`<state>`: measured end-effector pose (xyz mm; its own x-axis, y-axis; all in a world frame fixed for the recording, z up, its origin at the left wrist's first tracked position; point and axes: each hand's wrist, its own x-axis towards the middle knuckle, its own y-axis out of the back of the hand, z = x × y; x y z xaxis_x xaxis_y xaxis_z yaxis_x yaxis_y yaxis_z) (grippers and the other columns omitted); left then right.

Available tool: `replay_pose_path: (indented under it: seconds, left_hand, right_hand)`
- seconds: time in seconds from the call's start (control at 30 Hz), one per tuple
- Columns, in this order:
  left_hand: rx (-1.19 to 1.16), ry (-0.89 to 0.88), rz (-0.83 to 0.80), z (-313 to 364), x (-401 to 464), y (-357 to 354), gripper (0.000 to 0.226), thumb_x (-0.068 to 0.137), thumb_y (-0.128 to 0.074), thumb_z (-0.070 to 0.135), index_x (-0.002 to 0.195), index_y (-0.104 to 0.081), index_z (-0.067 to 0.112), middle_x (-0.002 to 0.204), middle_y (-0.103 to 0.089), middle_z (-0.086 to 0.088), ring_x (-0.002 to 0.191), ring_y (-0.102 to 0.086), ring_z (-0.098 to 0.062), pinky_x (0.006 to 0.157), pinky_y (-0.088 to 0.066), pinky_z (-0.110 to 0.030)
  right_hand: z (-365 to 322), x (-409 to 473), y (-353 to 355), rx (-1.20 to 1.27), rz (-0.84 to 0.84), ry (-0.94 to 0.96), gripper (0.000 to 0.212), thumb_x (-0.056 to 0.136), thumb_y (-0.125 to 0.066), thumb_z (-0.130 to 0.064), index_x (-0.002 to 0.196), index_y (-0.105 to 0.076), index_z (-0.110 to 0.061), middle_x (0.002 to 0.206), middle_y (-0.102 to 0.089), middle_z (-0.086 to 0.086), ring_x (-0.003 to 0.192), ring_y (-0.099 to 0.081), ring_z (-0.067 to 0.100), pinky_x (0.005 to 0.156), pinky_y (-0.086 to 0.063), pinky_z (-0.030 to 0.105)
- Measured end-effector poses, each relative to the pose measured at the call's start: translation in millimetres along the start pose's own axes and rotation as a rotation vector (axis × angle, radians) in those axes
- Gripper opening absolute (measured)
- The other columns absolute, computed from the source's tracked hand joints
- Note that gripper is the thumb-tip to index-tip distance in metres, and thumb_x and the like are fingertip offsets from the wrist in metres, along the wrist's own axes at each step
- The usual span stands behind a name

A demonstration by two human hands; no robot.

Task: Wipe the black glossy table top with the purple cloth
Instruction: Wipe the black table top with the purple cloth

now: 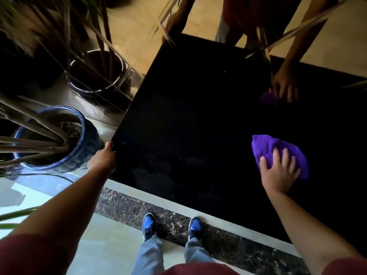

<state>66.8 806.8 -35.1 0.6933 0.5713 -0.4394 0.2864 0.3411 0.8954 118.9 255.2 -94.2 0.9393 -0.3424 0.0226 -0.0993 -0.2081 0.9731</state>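
The black glossy table top point(194, 124) fills the middle of the head view, with faint dust specks on it. A bunched purple cloth point(272, 147) lies on its right part. My right hand point(280, 171) presses flat on the near side of the cloth, fingers spread. My left hand point(105, 157) grips the table's near left corner. Above the table, a mirror-like wall shows the reflection of my arm, hand and the cloth point(282, 86).
A blue glazed plant pot point(83, 147) stands right beside the table's left corner, its stems reaching left. A dark pot point(97, 72) sits behind it. My blue shoes point(170, 227) stand on a marble floor band at the table's front edge.
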Motion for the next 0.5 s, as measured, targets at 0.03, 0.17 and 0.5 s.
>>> replay_pose_path:
  seconds: [0.03,0.17,0.5]
  left_hand:
    - [0.000,0.001,0.002,0,-2,0,0.037,0.098,-0.038,0.034,0.135,-0.037,0.030,0.125,-0.063,-0.023,0.107,-0.062,-0.043,0.078,-0.045,-0.046]
    - [-0.033,-0.005,-0.003,-4,-5,4,0.039,0.098,-0.034,0.028,0.137,-0.038,0.034,0.127,-0.062,-0.023,0.107,-0.062,-0.042,0.081,-0.047,-0.047]
    - [-0.118,-0.082,-0.036,-11,14,25,0.044,0.088,-0.045,0.012,0.124,-0.062,0.029,0.125,-0.065,-0.022,0.110,-0.062,-0.043,0.088,-0.049,-0.046]
  right_hand:
    - [17,2,5,-0.003,-0.005,-0.059,0.069,0.091,-0.042,-0.060,0.149,-0.046,-0.024,0.163,-0.035,0.010,0.148,-0.029,0.041,0.115,-0.019,0.071]
    - [46,6,21,0.003,-0.044,-0.244,0.073,0.091,-0.032,-0.064,0.154,-0.036,-0.027,0.168,-0.023,0.004,0.152,-0.018,0.039,0.117,-0.009,0.073]
    - [-145,-93,-49,0.080,0.056,0.114,0.054,0.087,-0.058,-0.044,0.135,-0.064,-0.019,0.154,-0.050,0.013,0.141,-0.042,0.045,0.113,-0.022,0.070]
